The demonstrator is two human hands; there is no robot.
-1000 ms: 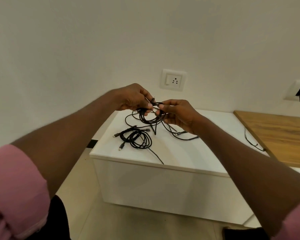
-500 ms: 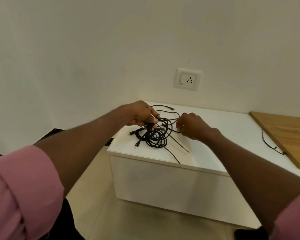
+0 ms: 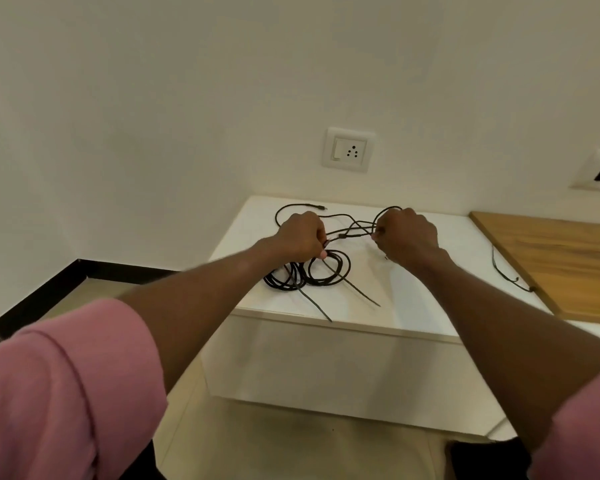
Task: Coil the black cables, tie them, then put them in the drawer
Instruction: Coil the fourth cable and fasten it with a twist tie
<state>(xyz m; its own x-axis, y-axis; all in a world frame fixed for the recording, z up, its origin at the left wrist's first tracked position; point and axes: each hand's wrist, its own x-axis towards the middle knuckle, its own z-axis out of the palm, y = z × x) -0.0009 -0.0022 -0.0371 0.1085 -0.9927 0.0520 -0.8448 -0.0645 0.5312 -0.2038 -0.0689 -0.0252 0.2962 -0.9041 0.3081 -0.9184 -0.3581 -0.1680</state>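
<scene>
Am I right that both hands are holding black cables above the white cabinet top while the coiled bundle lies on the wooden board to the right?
Not quite: in the head view the coiled bundle lies on the white cabinet top, below the left hand, not on the wooden board. The right hand also holds black cables, as you said.

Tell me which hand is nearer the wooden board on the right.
Right. The right hand grips cable left of the wooden board; the left hand lies farther left, beyond it.
</scene>
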